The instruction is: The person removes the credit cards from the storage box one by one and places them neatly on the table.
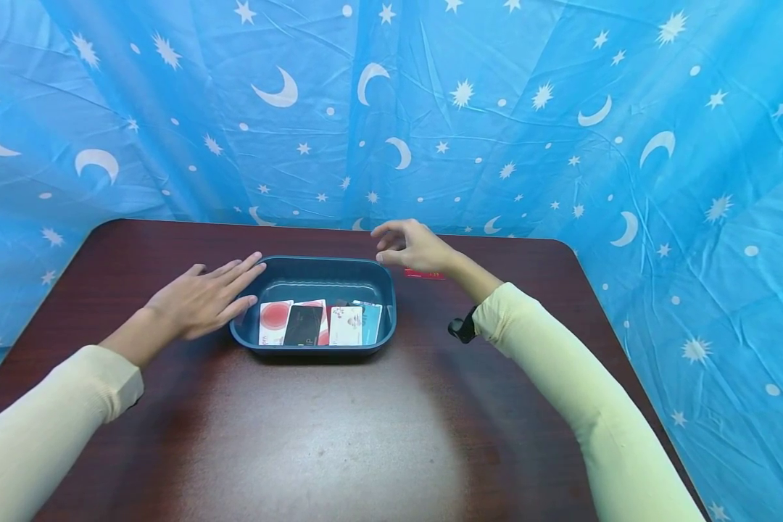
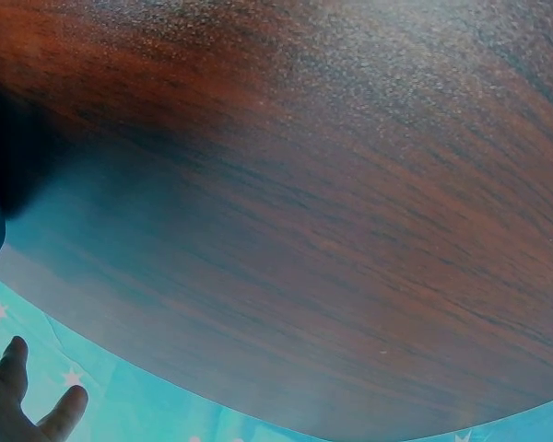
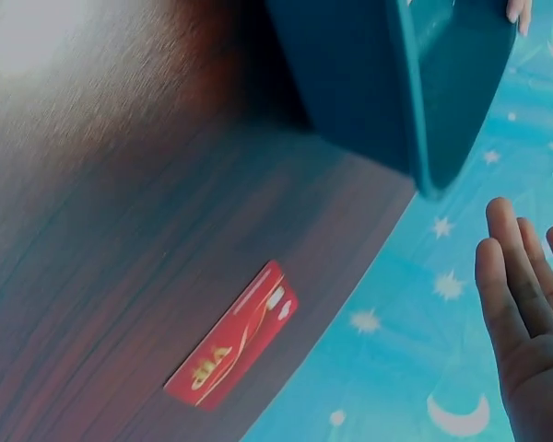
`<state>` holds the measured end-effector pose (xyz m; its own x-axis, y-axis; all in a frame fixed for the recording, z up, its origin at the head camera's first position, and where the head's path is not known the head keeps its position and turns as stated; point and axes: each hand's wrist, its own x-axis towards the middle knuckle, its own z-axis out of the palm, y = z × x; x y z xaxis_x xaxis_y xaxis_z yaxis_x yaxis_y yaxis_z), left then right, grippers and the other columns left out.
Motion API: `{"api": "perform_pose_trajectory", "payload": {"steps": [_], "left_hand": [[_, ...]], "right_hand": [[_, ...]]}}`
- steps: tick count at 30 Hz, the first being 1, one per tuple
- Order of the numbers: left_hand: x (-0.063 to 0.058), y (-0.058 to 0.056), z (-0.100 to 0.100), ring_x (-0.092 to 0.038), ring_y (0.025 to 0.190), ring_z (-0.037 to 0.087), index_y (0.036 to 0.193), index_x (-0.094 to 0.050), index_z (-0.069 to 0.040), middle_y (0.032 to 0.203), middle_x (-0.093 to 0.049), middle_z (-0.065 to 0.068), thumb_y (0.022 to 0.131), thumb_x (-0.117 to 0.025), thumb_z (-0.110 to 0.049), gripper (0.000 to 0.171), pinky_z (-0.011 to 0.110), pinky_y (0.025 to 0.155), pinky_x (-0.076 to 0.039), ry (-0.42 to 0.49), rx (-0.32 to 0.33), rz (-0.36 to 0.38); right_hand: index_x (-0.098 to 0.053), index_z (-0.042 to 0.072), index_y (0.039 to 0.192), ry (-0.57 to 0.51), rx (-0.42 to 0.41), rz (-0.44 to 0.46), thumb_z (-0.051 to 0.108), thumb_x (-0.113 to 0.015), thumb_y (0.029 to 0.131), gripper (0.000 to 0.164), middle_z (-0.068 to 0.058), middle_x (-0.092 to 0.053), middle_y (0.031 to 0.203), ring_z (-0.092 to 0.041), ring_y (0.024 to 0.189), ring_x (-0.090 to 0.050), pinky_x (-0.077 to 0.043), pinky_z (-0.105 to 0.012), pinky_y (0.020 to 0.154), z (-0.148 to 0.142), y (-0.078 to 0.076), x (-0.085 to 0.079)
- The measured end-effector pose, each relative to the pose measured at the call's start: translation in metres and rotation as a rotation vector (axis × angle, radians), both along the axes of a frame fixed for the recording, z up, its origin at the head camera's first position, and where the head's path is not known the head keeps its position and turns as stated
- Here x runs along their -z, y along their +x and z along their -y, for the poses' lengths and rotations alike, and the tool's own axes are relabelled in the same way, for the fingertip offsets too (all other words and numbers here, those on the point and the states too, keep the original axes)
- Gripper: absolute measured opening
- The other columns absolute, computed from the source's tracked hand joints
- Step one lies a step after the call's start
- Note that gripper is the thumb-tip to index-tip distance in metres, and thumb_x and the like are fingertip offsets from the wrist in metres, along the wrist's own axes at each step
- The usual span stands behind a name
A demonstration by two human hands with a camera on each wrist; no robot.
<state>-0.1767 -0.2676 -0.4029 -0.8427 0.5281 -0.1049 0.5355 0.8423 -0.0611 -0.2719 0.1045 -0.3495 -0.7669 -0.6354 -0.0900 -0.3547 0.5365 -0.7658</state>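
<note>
A dark blue tray (image 1: 313, 351) holds several cards: a white one with a pink circle (image 1: 275, 319), a black card (image 1: 302, 325), a white card with a small print (image 1: 346, 325) and a light blue card (image 1: 371, 319). My left hand (image 1: 202, 297) reaches over the tray's left rim, fingers straight. Just beyond the tray's right end hovers my right hand (image 1: 414, 246), its fingers loosely bent and nothing between them. Below it, partly hidden in the head view, a red card (image 3: 230, 341) with gold lettering lies on the table.
The dark brown wooden table (image 1: 326, 435) has rounded far corners. Behind it and along the right side hangs a blue curtain (image 1: 431, 130) with white moons and stars. A black band (image 1: 462, 328) shows at the right sleeve's cuff.
</note>
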Motion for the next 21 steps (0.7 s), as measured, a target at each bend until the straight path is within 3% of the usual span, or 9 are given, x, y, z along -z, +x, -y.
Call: {"api": "perform_pose_trajectory", "payload": {"steps": [7, 21], "left_hand": [[-0.001, -0.001, 0.0, -0.038, 0.141, 0.039, 0.158, -0.023, -0.008, 0.164, -0.019, 0.017, 0.103, -0.043, -0.049, 0.072, 0.068, 0.106, -0.034, -0.008, -0.006, 0.013], [0.0, -0.001, -0.001, -0.039, 0.14, 0.04, 0.158, -0.025, -0.007, 0.163, -0.022, 0.018, 0.103, -0.043, -0.049, 0.071, 0.069, 0.105, -0.033, -0.001, -0.009, 0.016]], "right_hand": [[-0.059, -0.002, 0.129, 0.052, -0.103, 0.072, 0.007, -0.067, 0.095, 0.037, -0.017, -0.064, 0.118, -0.024, 0.108, -0.064, -0.053, -0.032, 0.091, 0.022, 0.008, -0.001], [-0.05, -0.003, 0.14, 0.253, -0.322, 0.226, 0.003, -0.064, 0.095, 0.048, -0.022, -0.063, 0.126, -0.025, 0.112, -0.063, -0.053, -0.032, 0.094, 0.049, 0.012, 0.011]]}}
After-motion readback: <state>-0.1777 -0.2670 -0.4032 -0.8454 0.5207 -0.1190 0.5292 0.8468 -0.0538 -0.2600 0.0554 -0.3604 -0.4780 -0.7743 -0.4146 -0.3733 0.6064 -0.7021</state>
